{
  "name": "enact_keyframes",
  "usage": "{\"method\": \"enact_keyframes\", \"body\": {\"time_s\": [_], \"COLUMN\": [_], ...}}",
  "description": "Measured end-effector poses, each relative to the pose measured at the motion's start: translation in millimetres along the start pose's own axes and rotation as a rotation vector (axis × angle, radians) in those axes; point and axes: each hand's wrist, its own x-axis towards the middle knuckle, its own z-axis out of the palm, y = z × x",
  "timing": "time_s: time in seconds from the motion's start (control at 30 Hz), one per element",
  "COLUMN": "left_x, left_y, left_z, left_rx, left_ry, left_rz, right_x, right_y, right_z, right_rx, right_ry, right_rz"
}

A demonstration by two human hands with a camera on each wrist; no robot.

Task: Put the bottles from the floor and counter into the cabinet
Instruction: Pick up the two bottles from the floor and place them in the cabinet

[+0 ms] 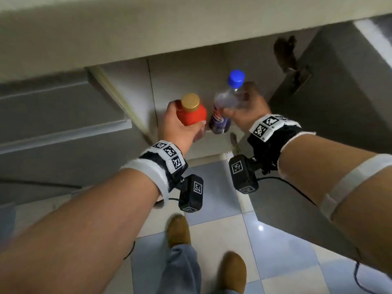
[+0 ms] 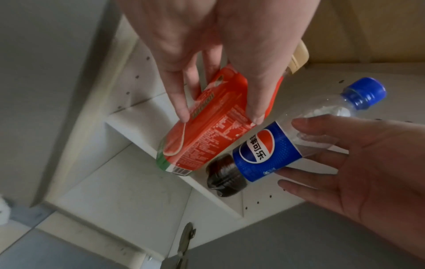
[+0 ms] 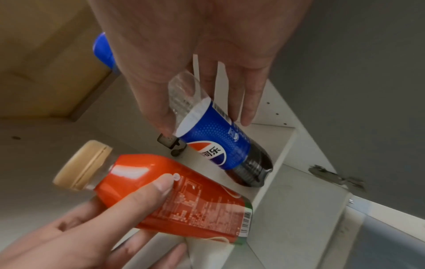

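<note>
My left hand grips a red juice bottle with a tan cap, its label showing a watermelon slice. My right hand grips a cola bottle with a blue cap and blue label, nearly empty, with dark liquid at its base. Both bottles hang side by side, tilted, in front of the open white cabinet under the counter. Their bases are near the front edge of the white inner shelf; the frames do not show whether they touch it. The red juice bottle lies left of the cola bottle.
Grey cabinet doors stand open on both sides, left door and right door, with a metal hinge on the right one. The counter edge overhangs above. My feet in brown shoes stand on the checkered tile floor.
</note>
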Motion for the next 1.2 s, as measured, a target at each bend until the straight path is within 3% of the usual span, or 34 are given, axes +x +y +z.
{"method": "enact_keyframes", "body": {"time_s": [0.17,0.37,0.6,0.8,0.93,1.03,1.2], "left_x": [53,98,143,161,141,95,-7], "left_y": [-2,5,23,24,20,20,57], "left_z": [20,44,69,82,73,48,-21], "left_rx": [-0.034,-0.062,-0.088,-0.101,0.015,0.156,0.196], "left_ry": [0.015,0.048,-0.019,-0.104,-0.169,-0.203,-0.384], "left_rz": [0.054,0.135,0.218,0.212,0.099,-0.039,-0.144], "right_x": [49,86,129,137,106,65,-41], "right_y": [4,2,10,31,33,30,-37], "right_z": [27,27,28,25,22,16,-25], "right_rx": [-0.033,-0.03,-0.087,-0.129,-0.099,-0.084,-0.189], "right_ry": [0.034,0.131,0.192,0.115,0.091,0.047,-0.133], "right_rz": [-0.106,-0.145,-0.028,0.034,0.118,0.162,0.119]}}
